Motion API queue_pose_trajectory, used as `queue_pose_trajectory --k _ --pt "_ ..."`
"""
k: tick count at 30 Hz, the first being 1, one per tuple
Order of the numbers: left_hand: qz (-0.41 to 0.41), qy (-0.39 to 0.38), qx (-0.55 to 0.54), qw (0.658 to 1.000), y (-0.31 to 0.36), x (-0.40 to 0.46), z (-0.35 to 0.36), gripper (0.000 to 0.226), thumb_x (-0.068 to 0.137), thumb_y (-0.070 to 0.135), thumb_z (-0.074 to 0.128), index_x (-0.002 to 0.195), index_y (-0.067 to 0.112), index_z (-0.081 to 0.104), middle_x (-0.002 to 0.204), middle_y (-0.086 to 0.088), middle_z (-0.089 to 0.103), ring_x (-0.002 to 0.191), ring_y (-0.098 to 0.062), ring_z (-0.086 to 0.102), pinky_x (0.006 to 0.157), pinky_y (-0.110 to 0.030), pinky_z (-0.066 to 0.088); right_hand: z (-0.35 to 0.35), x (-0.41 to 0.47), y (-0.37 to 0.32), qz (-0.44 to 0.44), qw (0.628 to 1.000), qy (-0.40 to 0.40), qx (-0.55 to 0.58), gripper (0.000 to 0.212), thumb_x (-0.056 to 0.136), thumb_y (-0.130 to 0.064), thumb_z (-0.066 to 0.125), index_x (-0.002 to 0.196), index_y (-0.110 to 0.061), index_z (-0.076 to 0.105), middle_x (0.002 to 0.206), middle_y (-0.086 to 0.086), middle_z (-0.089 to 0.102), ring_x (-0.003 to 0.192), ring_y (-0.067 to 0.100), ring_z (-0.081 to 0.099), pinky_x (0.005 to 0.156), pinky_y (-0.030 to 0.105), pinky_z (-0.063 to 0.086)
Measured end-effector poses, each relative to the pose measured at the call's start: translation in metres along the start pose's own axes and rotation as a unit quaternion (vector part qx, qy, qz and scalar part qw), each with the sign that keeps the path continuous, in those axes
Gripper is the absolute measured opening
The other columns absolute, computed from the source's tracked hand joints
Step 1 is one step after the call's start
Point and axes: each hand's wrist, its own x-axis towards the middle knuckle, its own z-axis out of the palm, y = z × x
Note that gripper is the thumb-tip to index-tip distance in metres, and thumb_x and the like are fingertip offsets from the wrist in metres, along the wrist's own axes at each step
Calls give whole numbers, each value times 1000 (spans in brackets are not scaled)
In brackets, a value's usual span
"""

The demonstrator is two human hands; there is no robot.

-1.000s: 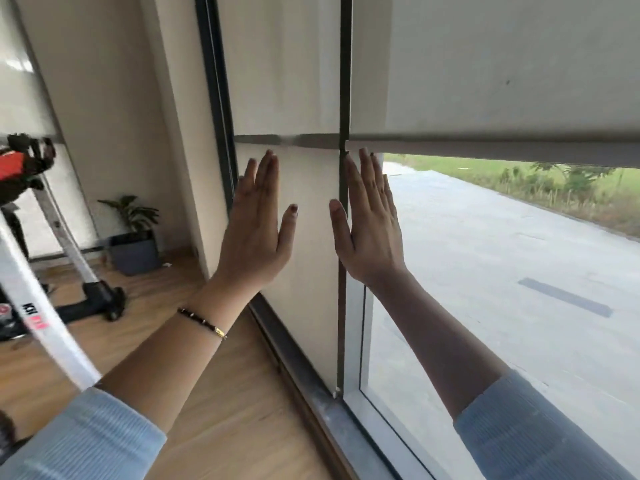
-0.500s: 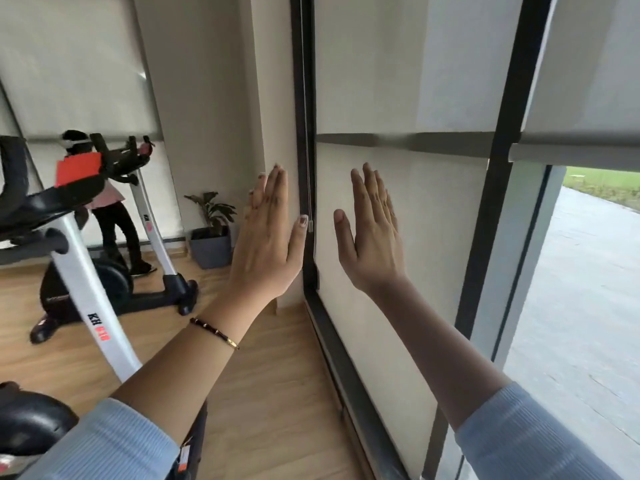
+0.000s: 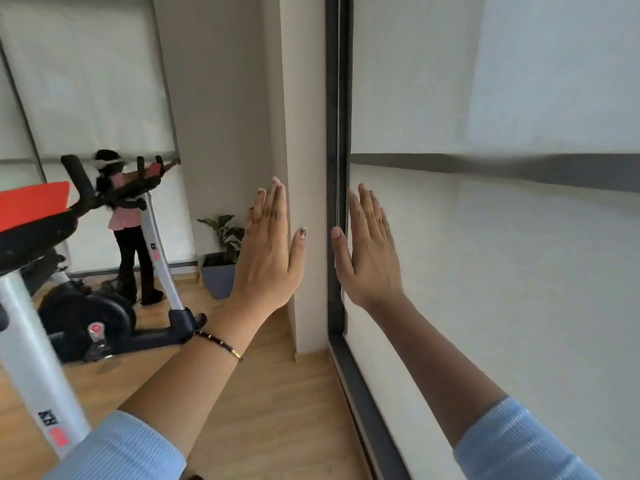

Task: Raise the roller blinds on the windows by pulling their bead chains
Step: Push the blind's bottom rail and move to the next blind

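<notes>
A pale roller blind (image 3: 502, 81) hangs over the window on the right, its dark bottom bar (image 3: 485, 168) at mid height, with another pale sheet below. A thin bead chain (image 3: 338, 133) runs down the dark window frame (image 3: 333, 98) beside the blind's left edge. My right hand (image 3: 370, 251) is raised flat with fingers up, just right of the chain and holding nothing. My left hand (image 3: 270, 251) is raised the same way in front of the beige pillar (image 3: 301, 98), empty, with a bracelet at the wrist.
A second roller blind (image 3: 86, 74) covers the far window at the left. Exercise bikes (image 3: 83, 306) stand on the wooden floor at the left. A person (image 3: 128, 237) stands by that far window. A potted plant (image 3: 221, 258) sits in the corner.
The view has swung left: the open glass with the road outside has left the frame and the bikes and far window have come in. Both hands stay raised, flat and empty.
</notes>
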Motion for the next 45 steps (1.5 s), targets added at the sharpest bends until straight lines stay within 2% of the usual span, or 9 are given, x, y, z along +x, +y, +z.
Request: queue_pose_trajectory --k 5,9,12,25,31,35,38,41,45 --pt "6 2 -8 1000 -73 57 60 65 107 36 28 159 9 1 169 -8 0 155 -18 -5 125 -31 -1 78 62 29 12 1000 22 -2 61 104 -45 25 159 -20 15 169 1 10 155 13 1 127 34 4" --pt "11 -5 -18 1000 -132 93 122 65 107 35 30 159 8 2 169 -9 1 156 -20 -3 126 -36 4 145 107 65 17 999 27 18 61 103 -44 24 158 -19 17 168 3 12 156 17 4 127 42 11" --pt "16 -8 -18 1000 -178 119 173 66 107 37 29 159 8 1 169 -9 0 156 -20 -3 126 -35 3 199 140 97 24 999 23 19 60 103 -43 25 158 -19 17 168 3 12 156 17 4 127 45 14" --pt "1 -19 -25 1000 -362 267 389 66 107 31 33 159 6 2 169 -9 -1 156 -21 -3 126 -39 5 431 305 252 56 998 -12 30 61 102 -45 24 158 -21 15 169 1 8 156 16 2 127 46 12" --pt "11 -35 -45 998 -456 318 495 65 107 31 32 159 7 0 168 -7 -4 155 -18 -7 125 -32 -1 547 362 320 79 996 -9 30 61 102 -46 24 158 -22 18 169 -1 11 156 14 4 126 46 15" --pt "29 -58 -82 995 -512 360 564 65 107 31 31 159 7 0 169 -8 -3 155 -17 -7 126 -35 0 613 401 378 103 994 17 25 57 106 -42 28 158 -21 18 168 -1 14 156 13 6 126 46 19" --pt "54 -75 -121 988 -546 394 615 65 106 29 33 159 7 2 169 -7 -1 155 -18 -5 126 -39 4 655 431 420 137 989 52 16 54 107 -43 27 157 -23 19 168 -2 16 155 11 8 126 40 18" --pt "60 -85 -171 980 -568 423 666 64 107 29 33 160 9 4 169 -4 1 155 -15 -5 126 -35 4 688 456 460 166 983 78 1 54 106 -46 28 156 -28 20 167 -4 18 154 11 11 122 35 19" --pt "41 -104 -283 952 -588 450 730 62 106 30 34 160 13 8 169 1 7 154 -7 1 125 -27 6 730 483 512 203 975 91 -11 52 105 -40 35 154 -26 25 165 -3 24 153 16 20 118 34 23"
